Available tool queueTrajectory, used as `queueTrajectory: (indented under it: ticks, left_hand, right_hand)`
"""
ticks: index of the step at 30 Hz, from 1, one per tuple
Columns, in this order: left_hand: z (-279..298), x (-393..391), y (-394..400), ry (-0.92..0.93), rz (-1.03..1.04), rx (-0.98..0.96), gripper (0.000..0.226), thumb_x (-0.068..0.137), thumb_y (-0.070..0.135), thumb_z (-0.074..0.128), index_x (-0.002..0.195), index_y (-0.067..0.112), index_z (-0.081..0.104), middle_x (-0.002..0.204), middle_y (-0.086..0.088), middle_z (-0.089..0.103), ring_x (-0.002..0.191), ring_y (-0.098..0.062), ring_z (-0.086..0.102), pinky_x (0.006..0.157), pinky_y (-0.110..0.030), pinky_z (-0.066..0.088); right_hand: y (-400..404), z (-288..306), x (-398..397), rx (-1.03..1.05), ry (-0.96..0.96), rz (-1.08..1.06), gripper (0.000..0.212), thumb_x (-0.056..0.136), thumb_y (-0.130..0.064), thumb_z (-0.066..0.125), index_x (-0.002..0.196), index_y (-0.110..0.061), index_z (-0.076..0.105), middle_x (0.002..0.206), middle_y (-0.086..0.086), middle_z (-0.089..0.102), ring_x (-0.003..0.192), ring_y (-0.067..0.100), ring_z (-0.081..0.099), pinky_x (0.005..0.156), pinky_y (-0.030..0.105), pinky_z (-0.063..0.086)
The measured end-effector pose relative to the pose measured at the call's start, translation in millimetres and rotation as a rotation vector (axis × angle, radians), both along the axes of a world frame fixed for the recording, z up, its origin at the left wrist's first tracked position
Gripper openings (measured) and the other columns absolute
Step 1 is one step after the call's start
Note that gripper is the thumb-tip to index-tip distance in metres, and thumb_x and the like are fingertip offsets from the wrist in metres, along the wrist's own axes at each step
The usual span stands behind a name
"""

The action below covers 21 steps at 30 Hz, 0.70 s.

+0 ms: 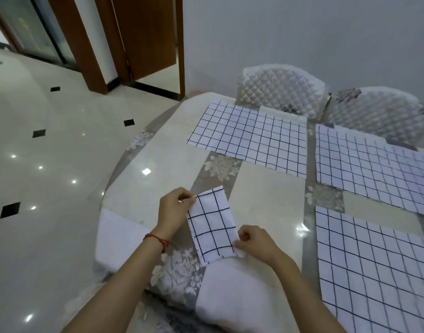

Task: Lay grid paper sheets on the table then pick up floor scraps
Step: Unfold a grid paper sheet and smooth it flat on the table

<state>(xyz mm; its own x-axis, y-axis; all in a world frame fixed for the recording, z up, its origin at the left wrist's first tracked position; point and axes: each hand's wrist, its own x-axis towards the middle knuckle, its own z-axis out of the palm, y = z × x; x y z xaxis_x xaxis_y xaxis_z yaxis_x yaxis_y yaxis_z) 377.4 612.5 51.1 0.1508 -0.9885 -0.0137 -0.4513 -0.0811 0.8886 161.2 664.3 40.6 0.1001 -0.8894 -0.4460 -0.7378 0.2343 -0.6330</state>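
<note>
Left hand and right hand pinch small grid sheet (fingers curled).

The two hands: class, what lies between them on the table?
In the head view, a small grid sheet spans the gap; the left hand pinches its far corner, the right hand its near corner.

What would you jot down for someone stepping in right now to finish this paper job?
Left hand pinches the small grid piece at its far corner; right hand pinches its near corner, holding it over the table.
Three big grid sheets lie flat: far one, right one, near-right one.
Done: three sheets laid.
Left: set the small piece down, then collect floor scraps; none show in view.
</note>
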Motion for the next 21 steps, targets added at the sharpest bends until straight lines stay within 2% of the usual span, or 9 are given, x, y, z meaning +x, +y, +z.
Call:
queueTrajectory:
  ticks: [2,4,6,8,10,13,15,18,21]
  left_hand:
    - [21.8,-4.7,6.8,0.002,-0.072,-0.036,0.006,0.081,0.007,0.065,0.076,0.01,0.066,0.072,0.009,0.062,0.069,0.001,0.056,0.062,-0.004,0.041]
    - [43.7,-11.5,14.9,-0.024,-0.141,-0.083,0.005,0.081,0.007,0.065,0.077,0.009,0.067,0.07,0.012,0.061,0.066,0.007,0.057,0.062,-0.004,0.041]
    - [65.8,-19.7,24.4,-0.074,-0.217,-0.138,0.005,0.081,0.008,0.064,0.078,0.009,0.067,0.066,0.015,0.058,0.063,0.011,0.054,0.061,-0.004,0.039]
    - [87.5,-28.3,33.8,-0.128,-0.302,-0.19,0.005,0.082,0.009,0.063,0.079,0.01,0.067,0.066,0.017,0.057,0.064,0.006,0.054,0.064,-0.01,0.04]
    - [107.3,-36.5,42.9,-0.176,-0.394,-0.25,0.005,0.082,0.01,0.063,0.079,0.012,0.066,0.07,0.019,0.057,0.069,0.005,0.055,0.068,-0.013,0.041]
    - [136.3,-48.3,59.0,-0.167,-0.454,-0.338,0.008,0.081,0.009,0.064,0.077,0.016,0.064,0.072,0.018,0.057,0.076,0.009,0.055,0.068,-0.006,0.04]
    - [153.8,-53.9,69.4,-0.115,-0.453,-0.371,0.009,0.081,0.007,0.064,0.077,0.014,0.064,0.071,0.016,0.059,0.072,0.009,0.055,0.067,-0.004,0.039]
    - [171.1,-57.4,77.8,-0.076,-0.394,-0.387,0.012,0.081,0.005,0.064,0.074,0.014,0.063,0.066,0.015,0.057,0.064,0.013,0.053,0.062,-0.001,0.038]
    - [176.1,-58.7,80.8,-0.091,-0.34,-0.401,0.01,0.08,0.008,0.065,0.075,0.016,0.065,0.069,0.015,0.061,0.069,0.011,0.055,0.064,-0.001,0.039]
  right_hand:
    - [10.4,15.6,-2.4,-0.019,-0.024,0.008,0.013,0.08,-0.025,0.067,0.089,-0.024,0.057,0.087,-0.006,0.056,0.077,0.008,0.053,0.064,0.015,0.038]
    - [17.1,35.0,-4.4,-0.188,-0.075,-0.06,0.039,0.083,-0.027,0.065,0.119,-0.022,0.052,0.107,-0.007,0.052,0.096,0.01,0.052,0.078,0.019,0.038]
    - [22.1,62.0,-3.4,-0.451,-0.109,-0.101,0.047,0.085,-0.027,0.063,0.129,-0.023,0.046,0.12,-0.012,0.047,0.111,0.006,0.045,0.092,0.02,0.035]
    - [27.1,86.9,-0.6,-0.66,-0.079,-0.046,0.043,0.086,-0.028,0.061,0.127,-0.025,0.049,0.129,-0.014,0.046,0.12,0.003,0.038,0.1,0.022,0.03]
    - [33.5,106.2,2.6,-0.748,-0.045,0.024,0.034,0.084,-0.031,0.058,0.117,-0.024,0.059,0.131,-0.011,0.051,0.122,0.004,0.039,0.099,0.025,0.03]
    - [44.7,122.7,0.1,-0.847,0.013,0.045,0.03,0.08,-0.039,0.052,0.09,-0.015,0.068,0.104,-0.001,0.069,0.105,0.019,0.058,0.091,0.038,0.044]
    - [55.1,132.9,-4.0,-0.799,0.011,0.004,0.036,0.079,-0.039,0.054,0.082,-0.005,0.067,0.087,0.007,0.069,0.091,0.025,0.06,0.082,0.039,0.046]
    - [73.9,140.2,-15.3,-0.713,-0.034,-0.043,0.055,0.074,-0.051,0.051,0.077,0.002,0.063,0.079,0.016,0.066,0.082,0.027,0.056,0.079,0.039,0.044]
    - [95.0,142.3,-30.6,-0.631,-0.162,-0.099,0.037,0.077,-0.039,0.065,0.083,-0.002,0.065,0.086,0.006,0.065,0.091,0.02,0.056,0.083,0.032,0.044]
